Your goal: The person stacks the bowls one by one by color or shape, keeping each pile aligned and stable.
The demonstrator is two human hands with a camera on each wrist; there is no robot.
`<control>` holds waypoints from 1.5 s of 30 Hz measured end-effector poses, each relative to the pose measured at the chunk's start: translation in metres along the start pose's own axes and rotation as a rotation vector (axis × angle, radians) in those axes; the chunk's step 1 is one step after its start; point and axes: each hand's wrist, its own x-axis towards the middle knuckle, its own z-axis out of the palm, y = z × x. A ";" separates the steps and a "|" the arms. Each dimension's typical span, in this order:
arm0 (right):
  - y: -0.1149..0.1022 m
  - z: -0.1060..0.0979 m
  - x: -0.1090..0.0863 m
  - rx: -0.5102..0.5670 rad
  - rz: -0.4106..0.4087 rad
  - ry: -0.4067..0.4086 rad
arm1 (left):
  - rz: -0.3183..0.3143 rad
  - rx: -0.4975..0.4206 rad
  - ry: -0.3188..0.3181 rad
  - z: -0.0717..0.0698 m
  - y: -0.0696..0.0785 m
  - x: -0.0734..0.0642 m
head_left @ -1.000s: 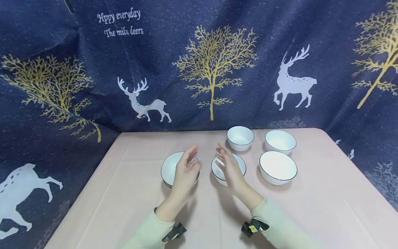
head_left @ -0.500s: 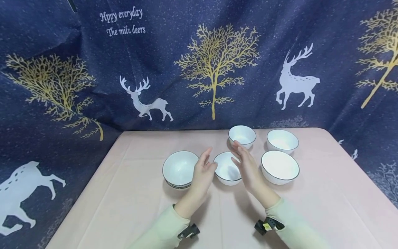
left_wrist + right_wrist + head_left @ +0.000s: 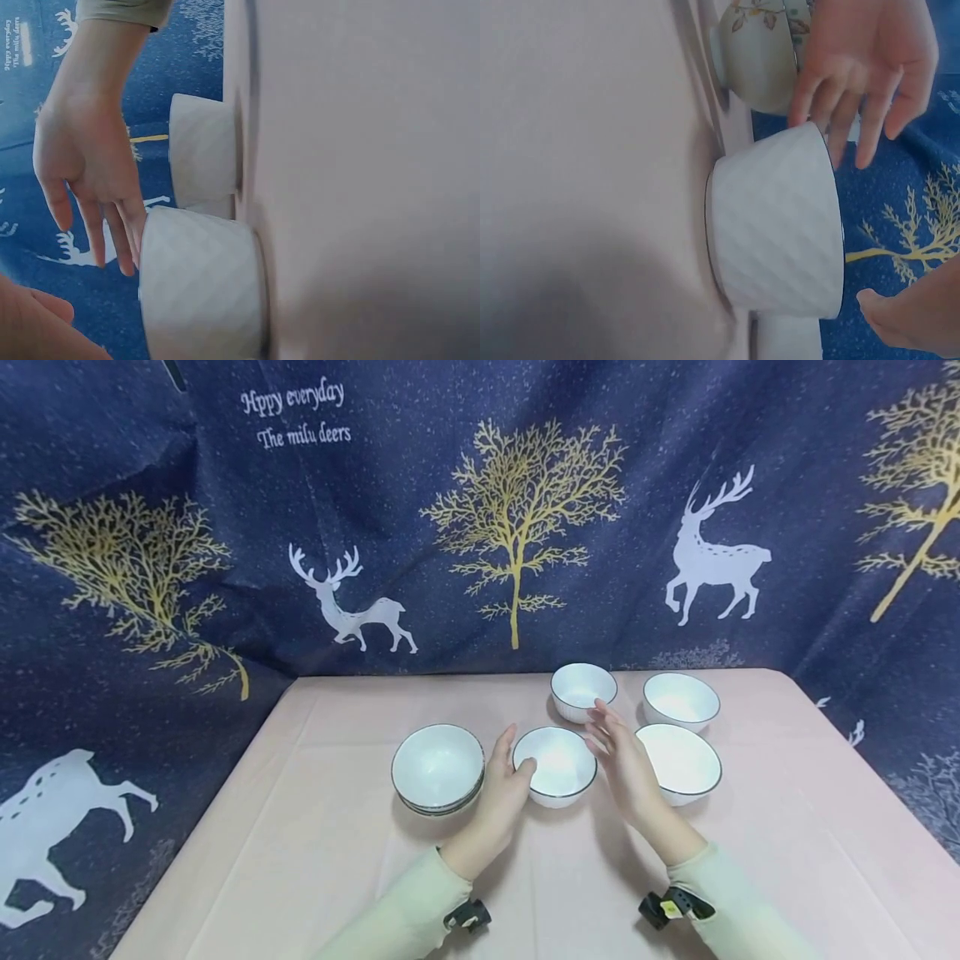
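Observation:
A white bowl with a dark rim and a diamond-textured outer wall stands upright on the table between my two hands. My left hand is at its left side, fingers extended, the thumb overlapping the rim in the head view. On the other side my right hand is held apart from the bowl, fingers loosely spread, holding nothing. The right wrist view shows the bowl's wall between the left hand and the right thumb. Left of my left hand sits a stack of bowls.
Behind the middle bowl stands a ribbed white bowl. Two more white bowls, a rear one and a front one, stand at right, the front one partly behind my right hand. A pink cloth covers the table; a dark blue curtain hangs behind.
Both hands have moved to the right. The left hand has gone from in front of the stack to the middle bowl's left side; the right has moved off the bowl to its right.

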 end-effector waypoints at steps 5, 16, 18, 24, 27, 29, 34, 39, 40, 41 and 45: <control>0.002 -0.005 0.000 0.002 0.014 -0.007 | -0.035 0.008 0.008 0.000 -0.006 0.003; 0.007 -0.014 0.002 -0.005 0.046 -0.021 | -0.119 -0.009 -0.043 -0.003 -0.018 0.007; 0.007 -0.016 0.002 -0.018 0.043 -0.026 | -0.139 -0.027 -0.047 -0.003 -0.020 0.007; 0.007 -0.021 0.001 -0.020 0.036 -0.036 | -0.204 -0.125 -0.067 -0.006 -0.025 0.004; 0.007 -0.023 0.001 -0.012 0.034 -0.045 | -0.226 -0.171 -0.078 -0.007 -0.026 0.002; 0.008 -0.025 0.000 -0.015 0.035 -0.051 | -0.237 -0.198 -0.084 -0.007 -0.027 0.001; 0.007 -0.029 -0.001 -0.013 0.038 -0.061 | -0.244 -0.239 -0.088 -0.006 -0.029 0.000; 0.003 -0.036 -0.002 -0.001 0.038 -0.065 | -0.240 -0.272 -0.101 -0.007 -0.030 0.000; 0.002 -0.038 -0.002 -0.010 0.037 -0.067 | -0.245 -0.279 -0.105 -0.007 -0.030 0.000; 0.001 -0.040 -0.002 -0.023 0.034 -0.072 | -0.248 -0.288 -0.108 -0.007 -0.030 0.000; -0.003 -0.051 -0.003 -0.073 0.002 -0.089 | -0.269 -0.341 -0.102 -0.008 -0.029 0.001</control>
